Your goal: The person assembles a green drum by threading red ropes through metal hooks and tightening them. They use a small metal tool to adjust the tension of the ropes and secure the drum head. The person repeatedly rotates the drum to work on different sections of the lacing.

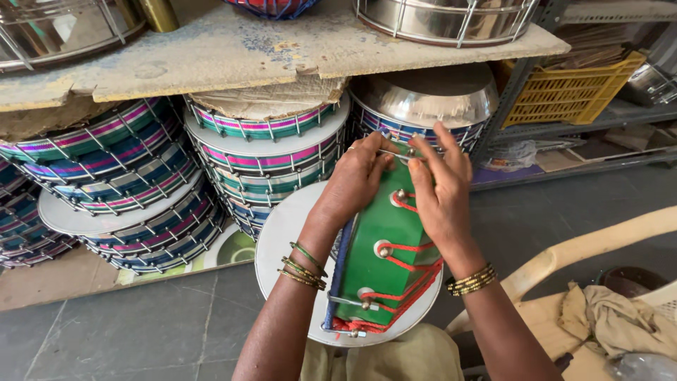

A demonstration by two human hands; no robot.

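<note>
Green drum [384, 247] on my lap: both hands [360, 180] [441, 190] pinch its top metal rod [395, 153], which I judge could slip loose.

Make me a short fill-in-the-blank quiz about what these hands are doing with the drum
1. The body of the drum held by the left hand and right hand is coloured ____.
2. The cord laced along its side is ____.
3. Both wrists wear ____.
4. The crate on the shelf at the right is ____.

Missing words: green; red; bangles; yellow
</note>
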